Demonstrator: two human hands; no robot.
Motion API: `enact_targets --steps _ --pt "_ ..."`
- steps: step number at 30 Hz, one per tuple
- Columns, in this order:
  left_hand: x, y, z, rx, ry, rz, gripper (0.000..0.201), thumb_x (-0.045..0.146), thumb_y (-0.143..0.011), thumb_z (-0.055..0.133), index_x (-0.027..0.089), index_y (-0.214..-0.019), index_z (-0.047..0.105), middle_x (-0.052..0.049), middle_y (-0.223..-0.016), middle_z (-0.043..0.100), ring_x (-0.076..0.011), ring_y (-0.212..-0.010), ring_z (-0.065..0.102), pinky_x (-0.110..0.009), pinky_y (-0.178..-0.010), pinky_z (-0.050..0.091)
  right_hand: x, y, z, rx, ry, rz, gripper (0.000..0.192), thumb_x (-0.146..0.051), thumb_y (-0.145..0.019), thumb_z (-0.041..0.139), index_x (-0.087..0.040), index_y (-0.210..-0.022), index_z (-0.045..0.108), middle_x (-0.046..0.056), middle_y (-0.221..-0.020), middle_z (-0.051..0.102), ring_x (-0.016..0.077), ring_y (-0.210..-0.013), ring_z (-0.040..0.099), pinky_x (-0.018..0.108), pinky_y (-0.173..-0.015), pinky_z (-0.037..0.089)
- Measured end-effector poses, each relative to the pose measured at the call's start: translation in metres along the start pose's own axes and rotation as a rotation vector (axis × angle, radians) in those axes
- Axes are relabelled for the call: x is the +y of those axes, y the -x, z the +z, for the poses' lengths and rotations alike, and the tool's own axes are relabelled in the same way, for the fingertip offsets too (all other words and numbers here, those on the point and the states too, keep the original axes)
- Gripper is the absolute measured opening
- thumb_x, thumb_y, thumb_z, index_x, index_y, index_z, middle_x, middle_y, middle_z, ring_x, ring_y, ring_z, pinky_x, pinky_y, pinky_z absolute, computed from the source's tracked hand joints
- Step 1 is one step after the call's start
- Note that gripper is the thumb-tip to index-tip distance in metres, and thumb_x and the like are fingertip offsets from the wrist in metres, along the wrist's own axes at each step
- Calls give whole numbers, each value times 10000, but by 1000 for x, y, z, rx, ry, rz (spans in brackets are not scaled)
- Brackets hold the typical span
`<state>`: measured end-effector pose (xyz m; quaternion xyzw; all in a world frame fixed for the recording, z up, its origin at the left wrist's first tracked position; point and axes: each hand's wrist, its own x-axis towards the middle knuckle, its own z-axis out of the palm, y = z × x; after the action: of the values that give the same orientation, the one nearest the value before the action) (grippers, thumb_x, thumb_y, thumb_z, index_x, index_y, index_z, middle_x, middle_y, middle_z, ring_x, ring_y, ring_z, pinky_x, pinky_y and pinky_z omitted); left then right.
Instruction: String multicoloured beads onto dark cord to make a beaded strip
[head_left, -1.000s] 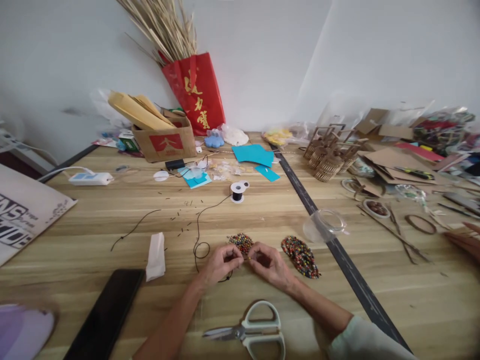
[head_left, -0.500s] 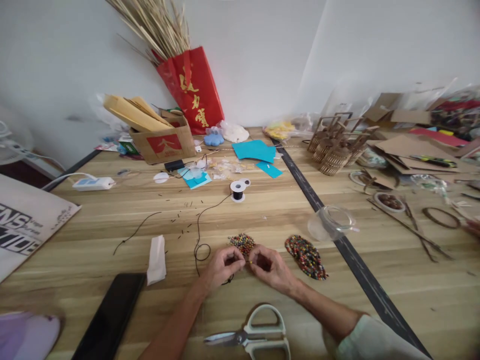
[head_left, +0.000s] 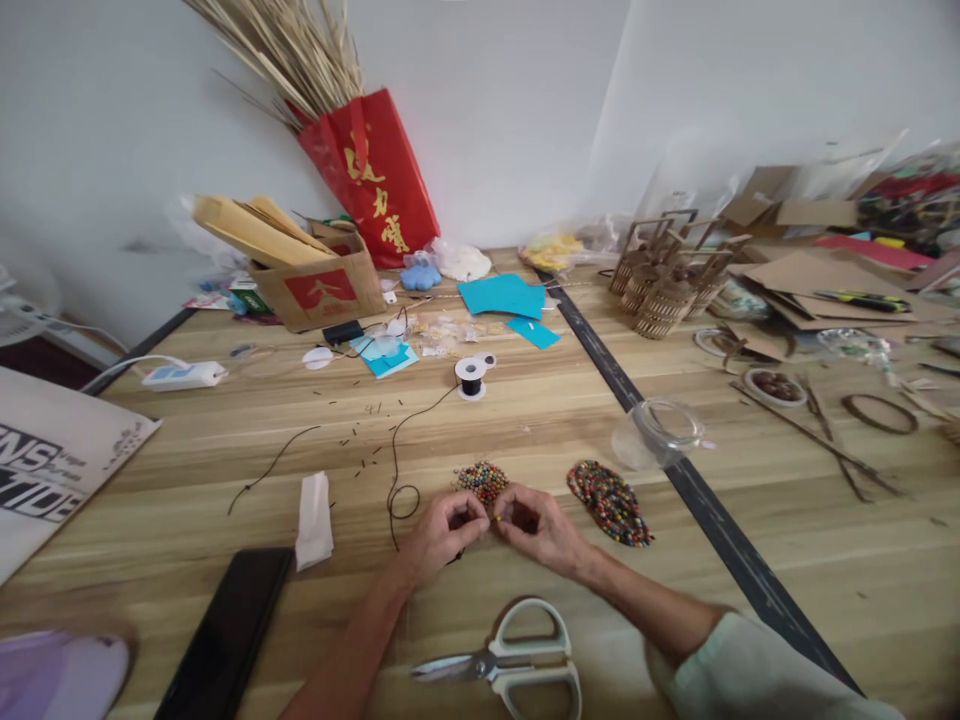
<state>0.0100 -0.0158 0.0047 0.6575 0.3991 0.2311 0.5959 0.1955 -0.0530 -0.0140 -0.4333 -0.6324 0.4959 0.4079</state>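
My left hand (head_left: 442, 532) is closed in a pinch on the black cord (head_left: 393, 452), whose tip between the fingers is too small to see clearly. Facing it, my right hand (head_left: 546, 530) pinches a small yellow bead (head_left: 497, 518) at its fingertips. The fingertips of both hands nearly meet. Just beyond them lies a loose pile of multicoloured beads (head_left: 480, 480). To the right are coiled strings of similar beads (head_left: 609, 503). The cord runs in a loop across the table from a white spool (head_left: 471, 377) wound with black.
White-handled scissors (head_left: 534, 655) lie in front of me. On the left are a black phone (head_left: 225, 635), a folded white tissue (head_left: 313, 520) and a power strip (head_left: 182, 375). A clear plastic container (head_left: 637, 445) and small woven baskets (head_left: 664, 305) stand at the right.
The camera view has shifted slightly. Both hands keep their pinch, fingertips close together, and the yellow bead shows a little more clearly at the right fingertips.
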Motion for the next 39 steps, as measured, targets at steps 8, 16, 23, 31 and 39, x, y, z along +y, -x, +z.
enact_targets --steps 8,16,23,31,39 --pt "2 1 -1 -2 -9 -7 233 372 -736 625 151 -693 567 20 -604 519 -92 -545 412 -203 -509 314 4 -1 -1 -23 13 -22 92 -252 -817 615 -168 -811 577 -39 -629 484 85 -546 417 196 -498 317" --pt "-1 1 1 18 -18 11 215 359 -740 612 155 -694 565 22 -597 517 -95 -539 408 -207 -518 320 0 -1 0 -25 21 -29 73 -236 -819 597 -167 -805 582 -36 -626 485 89 -552 424 196 -503 329" --pt "-4 0 0 -2 -25 18 193 337 -748 607 155 -708 560 24 -617 514 -95 -544 406 -211 -526 325 2 -1 0 -28 18 -33 75 -243 -824 602 -170 -824 585 -41 -620 483 84 -534 414 191 -488 317" --pt "-9 0 0 23 -35 28 208 348 -752 610 147 -720 565 15 -621 519 -113 -584 456 -219 -549 345 0 -1 0 -26 30 -21 39 -198 -818 600 -163 -828 586 -39 -634 492 82 -548 424 190 -500 319" --pt "-13 1 -1 41 -28 28 198 337 -764 612 147 -729 567 21 -624 506 -110 -593 452 -218 -567 350 -1 -1 0 -21 22 3 25 -186 -804 589 -162 -807 582 -44 -615 479 83 -538 414 188 -486 314"
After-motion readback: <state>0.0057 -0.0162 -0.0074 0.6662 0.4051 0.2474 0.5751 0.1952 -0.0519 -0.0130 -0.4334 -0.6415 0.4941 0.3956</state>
